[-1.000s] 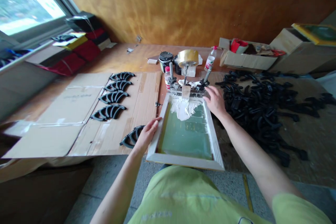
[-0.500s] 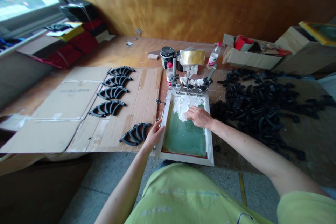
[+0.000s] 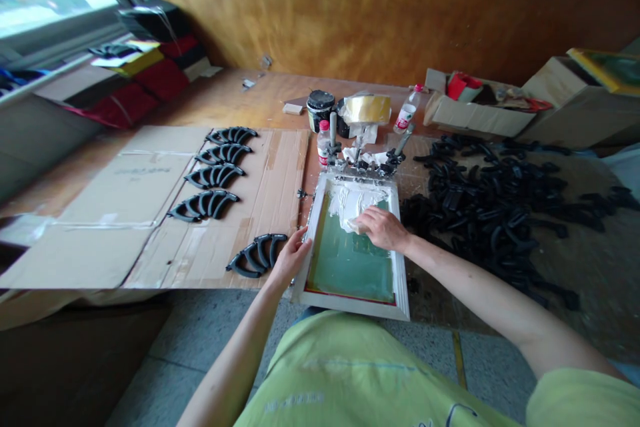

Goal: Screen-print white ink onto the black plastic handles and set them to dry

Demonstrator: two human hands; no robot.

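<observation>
A framed green screen [image 3: 350, 267] lies in front of me, its far end at a metal clamp fixture [image 3: 360, 163]. White paste [image 3: 347, 203] is smeared over the screen's far part. My right hand [image 3: 383, 228] is closed on a whitish scraper [image 3: 355, 223], mostly hidden by the fingers, at the paste's near edge. At the frame's left side rests my left hand [image 3: 294, 255], fingers apart, touching the edge. Just left of it is a group of curved black parts [image 3: 257, 255] on cardboard [image 3: 270, 180].
Several more black groups [image 3: 213, 205] sit on the cardboard. To the right lies a heap of black parts [image 3: 480, 200]. Behind the fixture stand a dark tub [image 3: 320, 110], a red-capped bottle [image 3: 323, 143], a tape roll [image 3: 369, 110] and an open box [image 3: 480, 113].
My right hand has moved slightly toward me and to the right with the scraper. My left hand has barely moved at the frame's edge.
</observation>
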